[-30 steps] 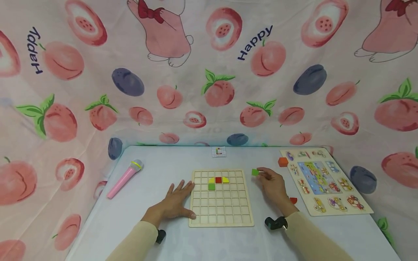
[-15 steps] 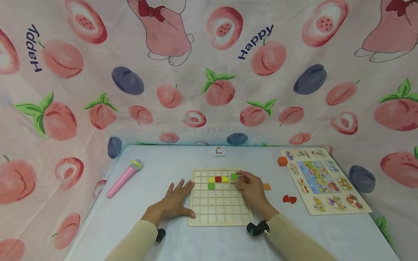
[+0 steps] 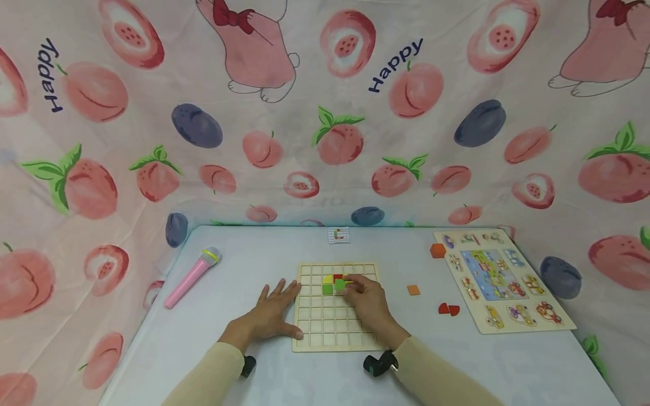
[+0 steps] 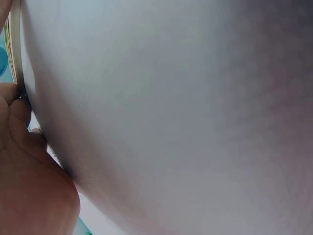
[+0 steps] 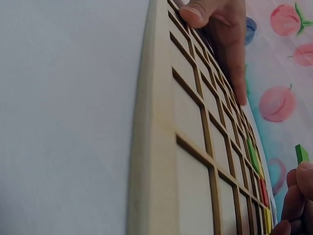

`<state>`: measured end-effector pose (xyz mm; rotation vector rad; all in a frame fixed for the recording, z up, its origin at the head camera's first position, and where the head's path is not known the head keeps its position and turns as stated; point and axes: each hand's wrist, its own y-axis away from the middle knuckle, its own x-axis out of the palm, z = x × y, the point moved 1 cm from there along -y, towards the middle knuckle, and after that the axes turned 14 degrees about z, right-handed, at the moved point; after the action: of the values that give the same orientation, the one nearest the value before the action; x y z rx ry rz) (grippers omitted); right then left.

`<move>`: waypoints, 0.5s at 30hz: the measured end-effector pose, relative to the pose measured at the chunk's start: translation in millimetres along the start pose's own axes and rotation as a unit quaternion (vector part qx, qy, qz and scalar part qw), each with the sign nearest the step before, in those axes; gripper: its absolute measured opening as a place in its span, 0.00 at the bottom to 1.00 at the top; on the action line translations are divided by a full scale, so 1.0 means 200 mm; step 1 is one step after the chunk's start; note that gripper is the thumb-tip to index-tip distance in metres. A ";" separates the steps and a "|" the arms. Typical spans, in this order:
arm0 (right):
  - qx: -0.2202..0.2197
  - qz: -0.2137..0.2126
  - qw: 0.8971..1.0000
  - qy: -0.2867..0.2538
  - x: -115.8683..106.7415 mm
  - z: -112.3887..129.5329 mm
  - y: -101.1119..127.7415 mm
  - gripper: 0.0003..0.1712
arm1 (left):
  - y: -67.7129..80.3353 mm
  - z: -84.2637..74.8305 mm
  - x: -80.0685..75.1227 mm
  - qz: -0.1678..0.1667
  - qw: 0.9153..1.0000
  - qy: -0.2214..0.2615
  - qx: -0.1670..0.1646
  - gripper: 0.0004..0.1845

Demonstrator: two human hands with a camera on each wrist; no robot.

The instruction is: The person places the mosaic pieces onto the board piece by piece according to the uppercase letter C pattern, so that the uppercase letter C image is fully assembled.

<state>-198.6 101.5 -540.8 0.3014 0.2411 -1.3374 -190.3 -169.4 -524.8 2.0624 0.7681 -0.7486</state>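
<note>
Over the grid board (image 3: 343,324), the right hand (image 3: 369,307) pinches a green square tile (image 3: 339,285), its tilt unclear; left hand (image 3: 271,314) rests flat.

The right hand (image 3: 369,303) pinches a green tile (image 3: 340,285) over the wooden grid board (image 3: 336,324), beside the placed green square (image 3: 328,289) and below the red square (image 3: 337,277). The left hand (image 3: 271,313) lies flat, fingers spread, against the board's left edge. A pink toy microphone (image 3: 192,277) lies well left; an orange tile (image 3: 413,290) and a picture puzzle board (image 3: 500,279) lie to the right.
</note>
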 end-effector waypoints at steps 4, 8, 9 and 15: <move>0.001 0.005 1.000 0.009 0.04 0.00 0.01 0.15 | 0.00 0.00 0.00 0.003 1.000 0.002 0.002 0.67; 0.003 0.003 1.000 0.027 0.07 0.00 0.01 0.14 | 0.00 0.00 0.00 0.004 1.000 0.000 0.000 0.67; 0.004 0.003 1.000 0.028 0.08 0.01 0.01 0.14 | -0.01 0.00 0.00 0.004 1.000 -0.001 -0.002 0.67; -0.003 0.004 0.999 0.045 0.11 0.02 0.02 0.14 | -0.01 0.02 0.00 0.001 1.000 -0.002 -0.002 0.67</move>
<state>-190.1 81.3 -544.4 0.3582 0.3196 -1.3160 -193.0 -170.3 -527.9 2.0575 0.7651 -0.7488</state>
